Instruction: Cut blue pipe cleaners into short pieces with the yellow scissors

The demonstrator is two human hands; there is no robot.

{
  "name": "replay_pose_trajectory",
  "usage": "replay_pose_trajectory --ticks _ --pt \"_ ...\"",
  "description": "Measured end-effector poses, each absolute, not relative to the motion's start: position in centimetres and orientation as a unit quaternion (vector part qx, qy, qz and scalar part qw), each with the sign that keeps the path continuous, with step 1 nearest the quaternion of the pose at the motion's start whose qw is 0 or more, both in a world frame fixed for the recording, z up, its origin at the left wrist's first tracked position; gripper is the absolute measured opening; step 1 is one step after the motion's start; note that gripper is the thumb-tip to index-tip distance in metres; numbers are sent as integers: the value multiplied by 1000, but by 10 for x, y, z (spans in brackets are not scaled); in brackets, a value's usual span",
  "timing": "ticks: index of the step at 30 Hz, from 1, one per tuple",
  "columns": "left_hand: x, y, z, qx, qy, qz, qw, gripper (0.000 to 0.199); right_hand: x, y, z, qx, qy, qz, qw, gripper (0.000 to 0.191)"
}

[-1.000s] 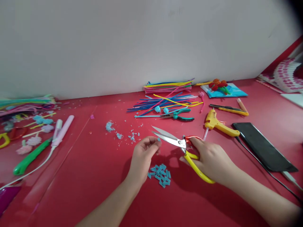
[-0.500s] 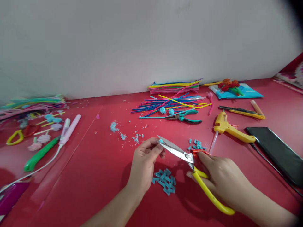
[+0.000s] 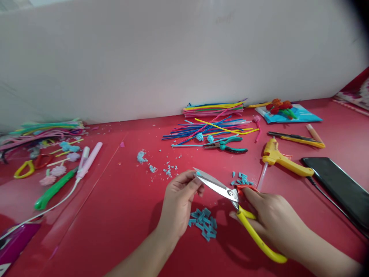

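Observation:
My right hand [image 3: 272,215] grips a pair of scissors [image 3: 217,187] with one yellow and one red handle, its blades pointing to the upper left. Between the fingertips of my left hand [image 3: 180,200] is a small light-blue piece [image 3: 198,174], pinched right at the blade tips. Below the blades lies a pile of short blue cut pieces [image 3: 204,223]. A smaller group of blue pieces [image 3: 242,179] sits just beyond my right hand, partly hidden by the scissors' red handle.
Pliers [image 3: 225,145], pipe cleaners [image 3: 213,127] and two blue fluffy balls lie farther back. To the right are a yellow glue gun [image 3: 285,159], a utility knife [image 3: 300,139] and a phone [image 3: 334,188]. A pink straightener-like tool [image 3: 89,159] and green cutter [image 3: 54,190] lie left.
The view has shifted slightly, so everything sits a little lower and to the right. Both hands keep nearly the same pose, with the blue piece still at the blade tips.

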State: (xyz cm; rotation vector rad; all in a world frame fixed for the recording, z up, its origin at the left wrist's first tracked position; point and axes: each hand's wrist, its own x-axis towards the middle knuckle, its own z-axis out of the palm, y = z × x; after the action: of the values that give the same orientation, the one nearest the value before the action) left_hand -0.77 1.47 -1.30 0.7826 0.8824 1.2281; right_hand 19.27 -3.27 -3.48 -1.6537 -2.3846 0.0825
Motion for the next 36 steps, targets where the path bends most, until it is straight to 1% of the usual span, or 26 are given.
replay_pose_trajectory --ticks 15,27,32,36 --pt "-8 14 -11 357 381 541 659 3 193 -33 -39 -567 -816 46 105 23" --pt "-8 15 -8 370 383 538 654 3 193 -33 -40 -567 -816 38 103 23" --pt "-9 14 -9 366 391 534 654 2 194 -33 -40 -573 -813 17 101 24" --pt "-8 14 -9 351 397 538 655 5 193 -31 -35 -590 -800 26 104 26"
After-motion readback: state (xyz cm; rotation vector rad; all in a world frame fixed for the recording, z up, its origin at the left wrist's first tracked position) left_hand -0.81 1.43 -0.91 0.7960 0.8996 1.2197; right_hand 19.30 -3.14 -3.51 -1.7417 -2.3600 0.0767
